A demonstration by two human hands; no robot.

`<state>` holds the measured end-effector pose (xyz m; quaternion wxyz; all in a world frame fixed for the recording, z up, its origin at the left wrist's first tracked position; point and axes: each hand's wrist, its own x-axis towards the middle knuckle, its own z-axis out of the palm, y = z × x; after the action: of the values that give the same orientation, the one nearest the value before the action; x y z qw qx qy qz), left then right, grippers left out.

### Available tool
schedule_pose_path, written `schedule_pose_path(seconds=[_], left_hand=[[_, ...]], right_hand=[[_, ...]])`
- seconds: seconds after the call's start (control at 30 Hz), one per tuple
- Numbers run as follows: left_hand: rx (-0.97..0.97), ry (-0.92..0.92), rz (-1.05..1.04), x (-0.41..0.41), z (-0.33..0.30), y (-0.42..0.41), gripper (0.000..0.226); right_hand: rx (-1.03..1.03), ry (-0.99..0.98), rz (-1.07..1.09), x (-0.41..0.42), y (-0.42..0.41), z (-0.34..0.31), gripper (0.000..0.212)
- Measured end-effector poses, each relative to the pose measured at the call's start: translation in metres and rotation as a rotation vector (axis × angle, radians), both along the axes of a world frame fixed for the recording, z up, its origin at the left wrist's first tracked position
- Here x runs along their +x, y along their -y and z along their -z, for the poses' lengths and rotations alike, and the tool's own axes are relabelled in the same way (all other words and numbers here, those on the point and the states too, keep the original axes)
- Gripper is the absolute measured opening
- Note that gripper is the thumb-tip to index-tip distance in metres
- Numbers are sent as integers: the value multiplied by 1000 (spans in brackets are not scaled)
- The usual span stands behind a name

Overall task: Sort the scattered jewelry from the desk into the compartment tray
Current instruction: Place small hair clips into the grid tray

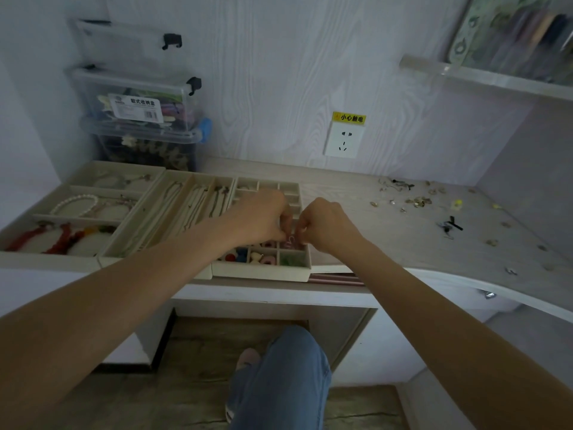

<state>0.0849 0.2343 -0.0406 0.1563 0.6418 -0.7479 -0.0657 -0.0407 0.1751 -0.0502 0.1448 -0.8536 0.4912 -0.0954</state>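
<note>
- Here my left hand and my right hand meet over the right column of the small compartment tray, fingers curled
- Between both sets of fingertips I pinch a small pale piece of jewelry, just above a near-right cell
- Scattered jewelry lies well apart on the desk, to my right
- Two wider trays with necklaces sit to the left
</note>
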Motion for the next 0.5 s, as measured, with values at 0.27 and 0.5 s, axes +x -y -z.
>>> schedule_pose_path(seconds=[0.27,0.5], left_hand=[[-44,109,87,4,-4,6,4],[-144,143,154,11,5,5,8]], right_hand=[[48,-126,-74,-6,-5,-4,31],[102,102,-59,-9,-6,-7,20]])
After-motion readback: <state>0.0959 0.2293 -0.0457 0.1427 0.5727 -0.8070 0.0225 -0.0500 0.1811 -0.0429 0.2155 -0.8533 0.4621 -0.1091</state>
